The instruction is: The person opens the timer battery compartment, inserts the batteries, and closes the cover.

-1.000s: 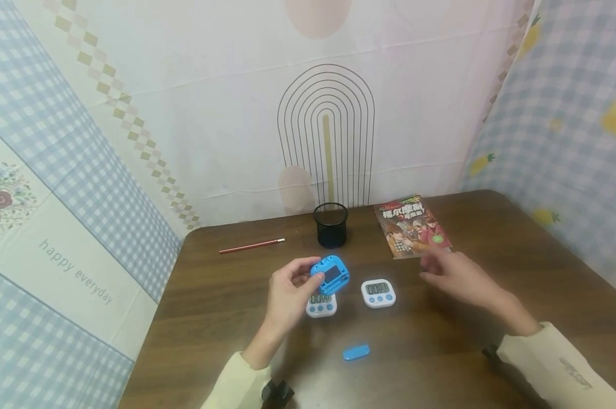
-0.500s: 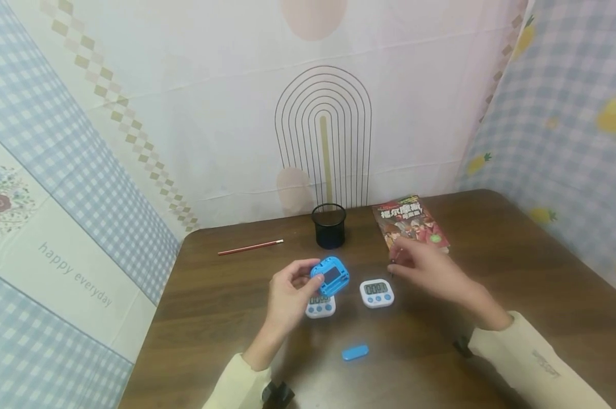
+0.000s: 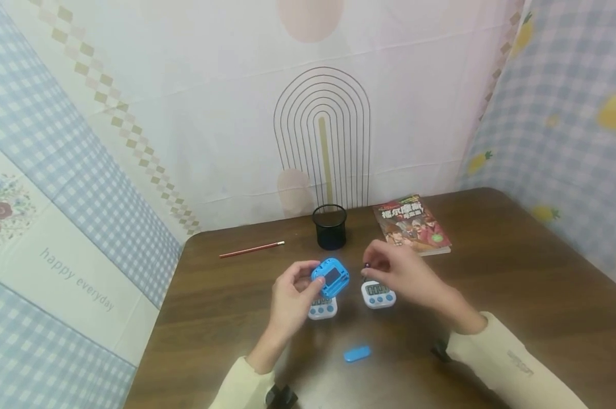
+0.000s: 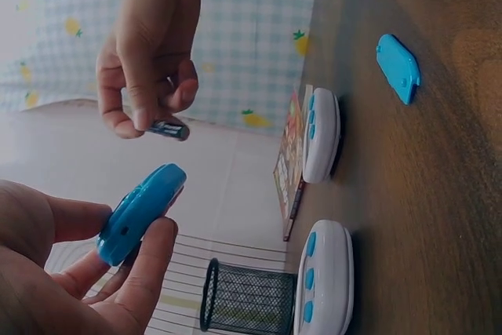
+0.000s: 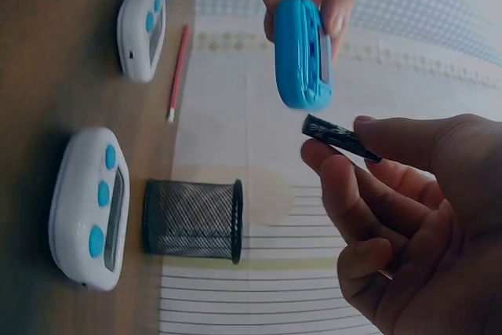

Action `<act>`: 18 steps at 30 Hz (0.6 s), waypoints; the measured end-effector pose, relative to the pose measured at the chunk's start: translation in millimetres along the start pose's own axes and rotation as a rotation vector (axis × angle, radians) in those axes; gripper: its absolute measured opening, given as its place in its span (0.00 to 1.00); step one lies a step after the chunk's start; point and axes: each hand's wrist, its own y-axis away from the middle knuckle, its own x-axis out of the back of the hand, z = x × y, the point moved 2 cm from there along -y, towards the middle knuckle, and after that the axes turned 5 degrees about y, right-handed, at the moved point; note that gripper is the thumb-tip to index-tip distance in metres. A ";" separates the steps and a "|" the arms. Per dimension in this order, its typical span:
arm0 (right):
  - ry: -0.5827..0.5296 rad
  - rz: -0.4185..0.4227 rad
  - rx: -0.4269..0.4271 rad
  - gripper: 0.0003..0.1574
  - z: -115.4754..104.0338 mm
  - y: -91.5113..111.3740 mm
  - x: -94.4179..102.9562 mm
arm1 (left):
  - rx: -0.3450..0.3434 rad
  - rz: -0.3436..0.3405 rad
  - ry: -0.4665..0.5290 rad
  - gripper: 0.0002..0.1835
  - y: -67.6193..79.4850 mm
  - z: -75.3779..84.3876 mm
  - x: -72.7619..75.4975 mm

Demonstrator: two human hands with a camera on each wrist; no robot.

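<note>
My left hand (image 3: 289,301) holds a blue digital timer (image 3: 332,277) by its edge, thumb on one face and fingers behind. Its back faces up, showing a dark panel and an uncovered battery slot. Between thumb and fingertips, my right hand (image 3: 407,275) pinches a small dark battery (image 4: 170,129). In the right wrist view the battery's tip is just short of the timer's edge, with a small gap between them. A blue battery cover (image 3: 357,354) lies on the table in front of the hands.
Two white timers with blue buttons lie below the hands: the right timer (image 3: 379,298) and the left timer (image 3: 323,310), partly hidden by the blue one. Behind them are a black mesh pen cup (image 3: 331,234), a red pencil (image 3: 252,249) and a comic book (image 3: 414,227).
My right hand has come leftward from beside the book to over the right white timer, bringing the battery close to the blue timer. My left hand has stayed nearly still.
</note>
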 end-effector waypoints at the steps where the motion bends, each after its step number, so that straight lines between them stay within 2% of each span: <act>1: -0.006 0.012 0.004 0.14 -1.8 0.4 -1.3 | 0.002 -0.001 0.001 0.17 -0.1 -0.4 -0.3; 10: -0.092 0.106 0.073 0.16 -16.0 5.0 -13.5 | -0.002 -0.029 0.010 0.17 1.0 -0.2 -1.4; 18: -0.081 0.107 0.146 0.15 -18.4 5.3 -23.8 | -0.009 -0.047 0.040 0.17 2.0 -1.6 -3.6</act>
